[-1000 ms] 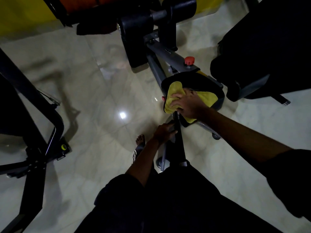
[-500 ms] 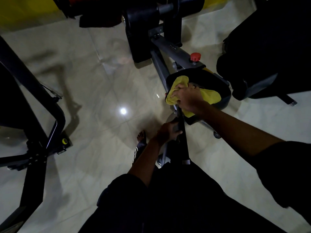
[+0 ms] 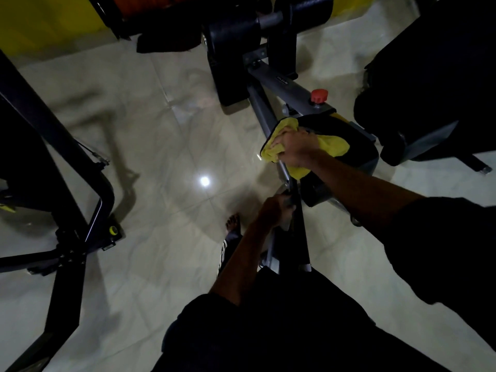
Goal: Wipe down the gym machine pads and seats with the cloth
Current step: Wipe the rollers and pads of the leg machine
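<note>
The yellow cloth [image 3: 334, 145] was held bunched against the near left edge of the black seat pad [image 3: 361, 149], with part of it spread over the pad's top. It was gripped by the right hand [image 3: 298, 150], knuckles up, the fingers curled down into the fabric. Their tips were buried in the folds and could not be made out. The left hand [image 3: 272, 210] was wrapped round a grey frame bar [image 3: 285, 174] just below the seat, its fingers closed tightly about it. A red knob [image 3: 318, 95] was seen on the grey arm beyond the seat, and a black roller pad [image 3: 230, 49] farther off.
</note>
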Tool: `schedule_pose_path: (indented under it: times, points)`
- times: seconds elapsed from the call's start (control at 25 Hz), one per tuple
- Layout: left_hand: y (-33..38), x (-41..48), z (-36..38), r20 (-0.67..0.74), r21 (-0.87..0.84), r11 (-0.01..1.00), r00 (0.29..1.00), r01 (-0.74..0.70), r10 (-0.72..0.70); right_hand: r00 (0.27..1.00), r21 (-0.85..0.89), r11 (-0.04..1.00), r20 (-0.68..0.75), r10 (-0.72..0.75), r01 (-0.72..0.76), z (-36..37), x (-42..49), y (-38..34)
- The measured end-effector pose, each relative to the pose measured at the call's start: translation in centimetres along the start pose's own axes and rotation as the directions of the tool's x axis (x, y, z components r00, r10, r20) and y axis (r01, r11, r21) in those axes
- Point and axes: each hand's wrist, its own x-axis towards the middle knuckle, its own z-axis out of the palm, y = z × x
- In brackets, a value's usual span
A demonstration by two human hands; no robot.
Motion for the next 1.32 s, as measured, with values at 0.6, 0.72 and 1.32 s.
schedule_pose_path:
  times: [0.6,0.72,1.32]
  points:
    - [6.9,2.3,-0.5,-0.409,-0.421,0.907,0.896,-0.015,-0.175,0.994,0.076,0.991,-0.008,-0.113,0.113,0.0,4.8,6.1]
    - [7.8,3.2,0.3,-0.497,-0.362,0.932,0.843,0.011,-0.204,0.991,0.113,0.985,-0.007,-0.133,0.133,-0.8,7.3,7.2]
    - [10.5,6.7,-0.8,-0.658,-0.207,0.960,0.700,0.188,-0.278,0.930,0.566,0.816,-0.226,0.290,-0.117,1.1,0.6,19.9]
